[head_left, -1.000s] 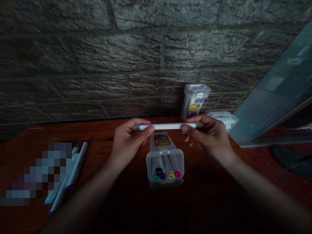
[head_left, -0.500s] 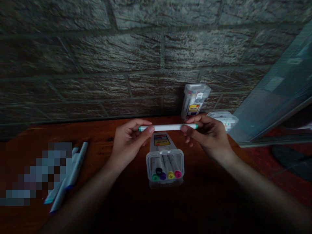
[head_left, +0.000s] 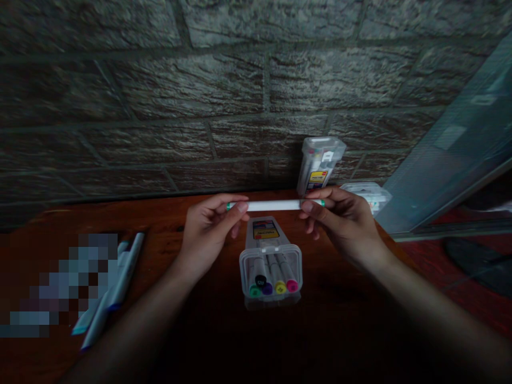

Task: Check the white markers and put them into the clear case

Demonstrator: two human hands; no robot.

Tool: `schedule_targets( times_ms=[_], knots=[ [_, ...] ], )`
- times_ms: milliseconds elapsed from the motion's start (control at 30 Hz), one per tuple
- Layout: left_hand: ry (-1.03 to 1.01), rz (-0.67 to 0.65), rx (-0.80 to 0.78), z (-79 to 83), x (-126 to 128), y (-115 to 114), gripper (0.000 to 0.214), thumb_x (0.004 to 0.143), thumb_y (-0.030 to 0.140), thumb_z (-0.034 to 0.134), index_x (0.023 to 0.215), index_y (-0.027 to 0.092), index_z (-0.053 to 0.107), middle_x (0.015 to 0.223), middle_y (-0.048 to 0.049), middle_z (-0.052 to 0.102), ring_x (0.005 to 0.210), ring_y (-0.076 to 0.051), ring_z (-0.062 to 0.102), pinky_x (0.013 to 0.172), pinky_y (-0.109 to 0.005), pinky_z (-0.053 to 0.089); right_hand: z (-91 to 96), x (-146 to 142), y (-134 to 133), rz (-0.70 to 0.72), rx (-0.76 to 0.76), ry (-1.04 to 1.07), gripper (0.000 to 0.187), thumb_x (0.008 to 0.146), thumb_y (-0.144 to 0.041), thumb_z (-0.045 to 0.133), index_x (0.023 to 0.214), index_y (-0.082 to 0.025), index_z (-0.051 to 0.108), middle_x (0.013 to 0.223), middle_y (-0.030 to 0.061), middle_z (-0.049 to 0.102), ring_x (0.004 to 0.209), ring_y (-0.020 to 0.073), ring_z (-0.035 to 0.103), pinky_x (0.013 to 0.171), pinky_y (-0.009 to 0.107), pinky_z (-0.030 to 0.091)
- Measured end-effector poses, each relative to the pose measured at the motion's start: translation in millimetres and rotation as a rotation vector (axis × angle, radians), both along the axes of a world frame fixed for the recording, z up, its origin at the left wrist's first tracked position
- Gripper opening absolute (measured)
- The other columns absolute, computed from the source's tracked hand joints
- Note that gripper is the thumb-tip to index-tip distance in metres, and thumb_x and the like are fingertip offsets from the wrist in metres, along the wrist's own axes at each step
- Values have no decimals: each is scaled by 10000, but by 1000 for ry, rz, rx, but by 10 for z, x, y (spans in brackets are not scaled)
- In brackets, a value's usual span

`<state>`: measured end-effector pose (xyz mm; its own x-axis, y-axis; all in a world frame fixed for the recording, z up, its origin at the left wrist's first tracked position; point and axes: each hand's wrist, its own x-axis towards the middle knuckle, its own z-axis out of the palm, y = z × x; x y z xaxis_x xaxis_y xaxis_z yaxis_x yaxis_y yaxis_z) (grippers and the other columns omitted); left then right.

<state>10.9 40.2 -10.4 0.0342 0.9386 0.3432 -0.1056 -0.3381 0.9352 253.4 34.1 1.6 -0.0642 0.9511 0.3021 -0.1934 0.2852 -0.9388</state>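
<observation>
A white marker with green ends is held level between my two hands. My left hand pinches its left end between thumb and fingers, and my right hand pinches the right end the same way. Below it, a clear plastic marker case lies on its side with its open end facing me. Inside it several markers show their round ends, among them a black marker end, a yellow one and a pink one.
Loose white markers lie at the left on the wooden table, beside a pixelated patch. Behind my right hand a clear case of markers stands upright by the brick wall. Another clear box sits to its right.
The marker has risen very slightly in both hands, and the left fingers have shifted a little toward its left end. The cases and loose markers stay where they were.
</observation>
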Motion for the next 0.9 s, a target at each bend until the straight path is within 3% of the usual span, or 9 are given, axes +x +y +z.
schedule_targets(
  times_ms=[333, 667, 900],
  knots=[
    [-126, -9, -66, 88, 26, -25, 172, 858, 300, 777, 990, 196, 814, 749, -42, 746, 492, -91, 506, 463, -234, 379, 3, 25, 8, 5, -19, 54, 153, 804, -317, 878, 903, -217, 818, 734, 19, 763, 498, 108, 640, 397, 202, 491],
    [-217, -58, -114, 109, 2, -19, 222, 858, 275, 740, 1032, 154, 806, 787, -83, 781, 497, -109, 549, 472, -242, 416, 65, 22, -9, 22, -98, 123, 218, 786, -354, 880, 938, -205, 833, 763, 34, 791, 492, 109, 649, 385, 194, 486],
    [-243, -80, -121, 99, -20, -10, 237, 883, 274, 707, 1048, 135, 807, 791, -104, 785, 496, -120, 562, 472, -252, 420, 79, 34, -7, 65, -114, 183, 166, 803, -347, 865, 852, -193, 829, 767, 44, 802, 508, 106, 666, 403, 174, 512]
  ],
)
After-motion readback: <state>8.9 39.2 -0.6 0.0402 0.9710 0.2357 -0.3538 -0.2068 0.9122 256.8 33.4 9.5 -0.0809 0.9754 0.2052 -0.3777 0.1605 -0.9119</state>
